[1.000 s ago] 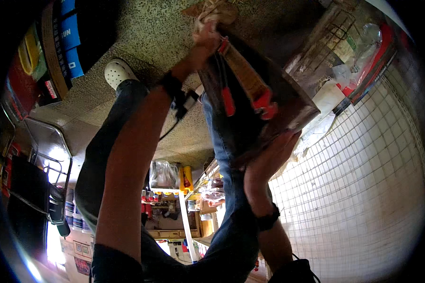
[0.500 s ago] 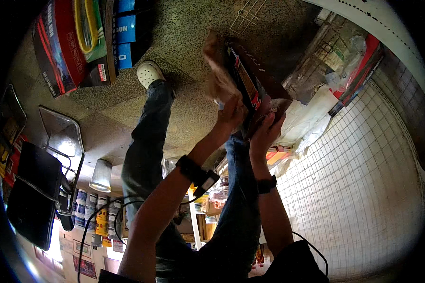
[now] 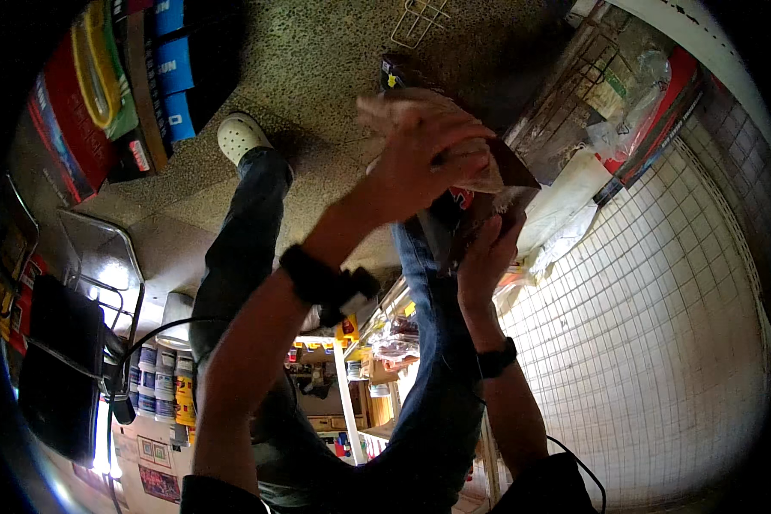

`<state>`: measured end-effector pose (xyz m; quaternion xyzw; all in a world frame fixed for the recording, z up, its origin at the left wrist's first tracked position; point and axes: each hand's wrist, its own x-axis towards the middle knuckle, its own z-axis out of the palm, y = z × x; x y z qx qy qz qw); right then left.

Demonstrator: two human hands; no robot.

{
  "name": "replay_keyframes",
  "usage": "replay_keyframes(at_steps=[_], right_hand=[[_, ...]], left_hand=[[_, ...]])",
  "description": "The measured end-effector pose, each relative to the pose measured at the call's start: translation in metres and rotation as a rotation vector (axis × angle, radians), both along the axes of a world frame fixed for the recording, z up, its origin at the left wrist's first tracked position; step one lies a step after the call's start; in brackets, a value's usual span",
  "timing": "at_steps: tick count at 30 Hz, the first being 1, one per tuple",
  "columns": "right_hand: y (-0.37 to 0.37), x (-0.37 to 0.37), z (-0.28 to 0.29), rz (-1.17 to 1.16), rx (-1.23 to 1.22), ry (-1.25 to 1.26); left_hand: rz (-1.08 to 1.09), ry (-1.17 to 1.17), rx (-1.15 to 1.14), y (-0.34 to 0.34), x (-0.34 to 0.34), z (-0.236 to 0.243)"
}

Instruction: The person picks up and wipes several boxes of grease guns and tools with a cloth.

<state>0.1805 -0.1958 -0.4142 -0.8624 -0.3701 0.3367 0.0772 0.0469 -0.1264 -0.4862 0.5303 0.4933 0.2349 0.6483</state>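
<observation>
A dark flat box (image 3: 514,171), tilted over my right leg, has a red part (image 3: 458,198) showing on its face, mostly covered. My left hand (image 3: 415,158) is closed on a pale brownish rag (image 3: 385,111), laid across the upper face of this box. At the box's lower right edge, my right hand (image 3: 487,261) grips it from below, fingers pressed to its side.
Stacked packages (image 3: 86,146) lie on the speckled floor (image 3: 317,111) at upper left, near my shoe (image 3: 240,137). A wire piece (image 3: 420,21) lies above the box. A metal chair (image 3: 103,248) stands left; cluttered packs (image 3: 617,128) and white tiling (image 3: 625,343) are right.
My left hand has come from the box's far end with the rag, now spread over its face, hiding most of the red items seen earlier. The box has turned in my right hand.
</observation>
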Motion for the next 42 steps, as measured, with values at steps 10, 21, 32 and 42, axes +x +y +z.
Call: replay_keyframes(at_steps=[10,21,32,42], right_hand=[[0.018,0.015,0.006,0.206,-0.058,0.039],[0.066,0.073,-0.007,0.117,-0.013,-0.024],[0.13,0.056,0.001,-0.069,-0.088,0.154],[0.134,0.036,-0.007,0.288,-0.003,0.11]], left_hand=[[-0.466,0.329,0.455,0.001,-0.015,-0.31],[0.749,-0.505,-0.315,-0.04,0.047,-0.222],[0.321,0.245,-0.221,-0.089,0.044,-0.263],[1.075,-0.452,-0.685,-0.133,0.087,-0.201]])
